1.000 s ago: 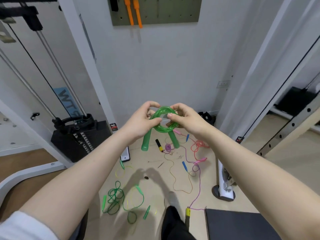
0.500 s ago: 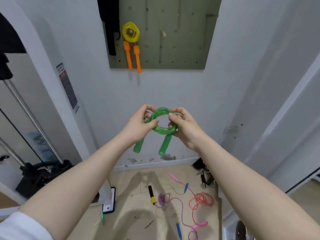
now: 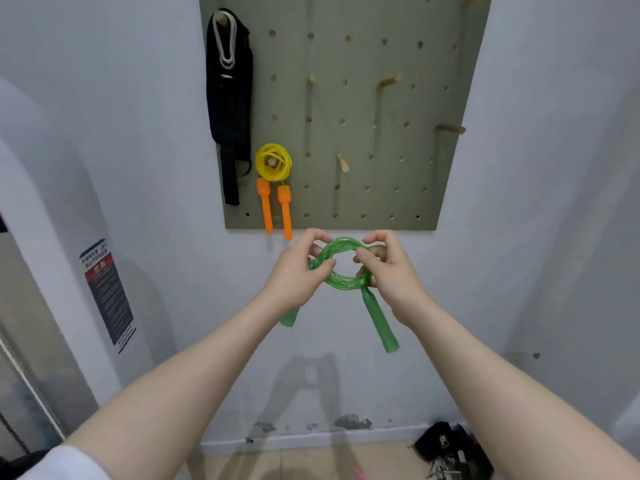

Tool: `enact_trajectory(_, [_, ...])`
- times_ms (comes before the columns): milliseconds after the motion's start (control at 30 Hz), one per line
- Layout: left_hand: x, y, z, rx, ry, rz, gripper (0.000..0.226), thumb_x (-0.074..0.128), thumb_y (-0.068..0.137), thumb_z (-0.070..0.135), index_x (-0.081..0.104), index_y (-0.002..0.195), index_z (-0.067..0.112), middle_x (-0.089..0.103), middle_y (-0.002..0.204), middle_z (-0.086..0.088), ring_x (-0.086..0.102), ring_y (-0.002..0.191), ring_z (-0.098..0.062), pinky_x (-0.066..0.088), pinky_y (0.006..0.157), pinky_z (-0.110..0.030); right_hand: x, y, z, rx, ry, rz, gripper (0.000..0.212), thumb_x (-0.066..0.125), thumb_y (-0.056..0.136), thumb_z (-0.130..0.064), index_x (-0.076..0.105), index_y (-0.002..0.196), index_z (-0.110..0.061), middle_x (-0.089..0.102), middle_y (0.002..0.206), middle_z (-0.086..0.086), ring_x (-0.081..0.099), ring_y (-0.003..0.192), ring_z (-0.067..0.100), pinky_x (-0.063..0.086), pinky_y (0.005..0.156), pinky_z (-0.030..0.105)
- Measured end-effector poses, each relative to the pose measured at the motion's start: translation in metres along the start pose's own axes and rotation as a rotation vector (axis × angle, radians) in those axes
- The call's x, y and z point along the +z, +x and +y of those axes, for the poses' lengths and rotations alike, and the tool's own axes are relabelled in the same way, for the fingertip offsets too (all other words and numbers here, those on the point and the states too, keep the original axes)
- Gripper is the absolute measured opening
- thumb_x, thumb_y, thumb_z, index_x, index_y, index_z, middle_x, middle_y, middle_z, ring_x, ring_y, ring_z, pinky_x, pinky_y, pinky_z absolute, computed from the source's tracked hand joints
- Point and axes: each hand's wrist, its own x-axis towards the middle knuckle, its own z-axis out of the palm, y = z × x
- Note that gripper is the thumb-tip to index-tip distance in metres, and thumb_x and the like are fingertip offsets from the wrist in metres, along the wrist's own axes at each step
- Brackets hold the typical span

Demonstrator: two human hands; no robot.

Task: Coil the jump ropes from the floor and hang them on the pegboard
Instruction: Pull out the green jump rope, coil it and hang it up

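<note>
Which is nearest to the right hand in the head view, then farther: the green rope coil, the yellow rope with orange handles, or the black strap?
1. green rope coil: pinched in the right hand.
2. yellow rope with orange handles: up-left, low on the pegboard.
3. black strap: farthest, at the board's upper left edge.
</note>
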Motion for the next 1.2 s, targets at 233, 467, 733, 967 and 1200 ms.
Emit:
enact_trajectory(233, [-0.009,0.131,-0.015,0.159,0.111,0.047,0.023,0.059,0.086,0.017,0.051,0.106,0.027,0.063,0.095,-0.004,0.058,0.085,-0.019,0.046,0.076,-0.031,-0.002,0.122,-0.01,-0.189,0.033,0.085,0.018,0.053,0.092,-0.008,0.049,0.087,-0.025,0.053,0.08,0.0,0.052,0.07,0.012,0.042,0.065,0.031])
enact_trajectory(467, [-0.002,0.239,-0.042,0.276,0.17,0.025,0.024,0.055,0.089,0.014,0.048,0.111,0.022,0.056,0.088,-0.011,0.048,0.069,-0.017,0.037,0.059,-0.017,-0.006,0.231,-0.001,-0.243,-0.076,0.18,0.022,0.055,0.09,-0.008,0.049,0.083,-0.028,0.057,0.086,0.0,0.053,0.078,0.015,0.043,0.063,0.023])
enact_trajectory(733, [0.014,0.31,-0.085,0.256,0.152,0.05,0.027,0.051,0.09,0.008,0.047,0.115,0.018,0.042,0.067,0.008,0.044,0.06,-0.008,0.033,0.053,-0.014,0.007,0.316,0.027,-0.185,-0.251,0.35,0.019,0.058,0.087,-0.014,0.048,0.077,-0.026,0.064,0.087,0.009,0.057,0.077,0.019,0.051,0.076,0.039])
enact_trajectory(967, [0.015,0.337,-0.109,0.359,0.619,0.27,0.03,0.058,0.087,0.017,0.054,0.117,0.013,0.048,0.112,-0.013,0.049,0.099,-0.033,0.044,0.083,-0.043,0.017,0.349,0.031,-0.215,-0.538,0.38,0.009,0.06,0.086,-0.019,0.051,0.084,-0.019,0.05,0.082,-0.001,0.047,0.067,0.009,0.04,0.066,0.027])
enact_trajectory(1200, [0.02,0.343,-0.103,0.283,0.755,0.342,0.042,0.059,0.087,0.029,0.046,0.126,0.017,0.043,0.116,-0.013,0.042,0.104,-0.032,0.037,0.084,-0.039,0.011,0.346,0.031,-0.067,-0.263,0.292,0.016,0.065,0.084,-0.014,0.056,0.097,-0.017,0.067,0.083,0.005,0.065,0.074,0.015,0.051,0.07,0.025])
